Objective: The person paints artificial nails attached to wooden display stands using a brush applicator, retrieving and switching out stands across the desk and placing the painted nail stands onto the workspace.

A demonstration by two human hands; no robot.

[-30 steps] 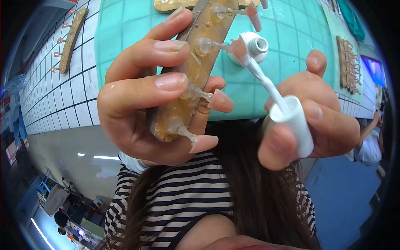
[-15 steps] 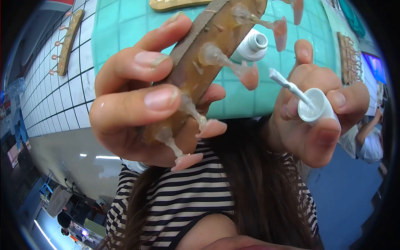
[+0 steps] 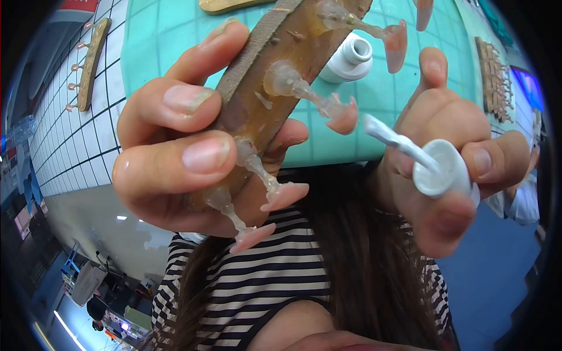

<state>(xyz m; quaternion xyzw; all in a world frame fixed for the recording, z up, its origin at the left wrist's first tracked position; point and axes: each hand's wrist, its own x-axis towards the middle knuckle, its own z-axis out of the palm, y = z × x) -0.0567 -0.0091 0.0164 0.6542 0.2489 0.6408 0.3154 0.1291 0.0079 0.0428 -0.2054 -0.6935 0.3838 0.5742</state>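
My left hand (image 3: 175, 134) is closed around a brown wooden display stick (image 3: 257, 93), held tilted. From its side stick out several clear stems in translucent blobs, each ending in a pinkish false nail (image 3: 342, 116). Between the fingers of my right hand (image 3: 451, 134) is a white nail polish brush (image 3: 404, 146), gripped by its round cap. Its bristles carry whitish polish and point at the middle nail, with a small gap between them. Behind the stick, an uncapped white polish bottle (image 3: 348, 61) stands on the green mat.
The green mat (image 3: 170, 52) covers part of a white tiled table (image 3: 58, 134). Another stick with nails (image 3: 91, 64) lies at the left, several more (image 3: 492, 76) at the right, and a wooden piece (image 3: 228, 4) at the top. People are in the background.
My left hand and the stick have shifted slightly left. The brush has moved a little left and down, with its cap tilted more toward the camera.
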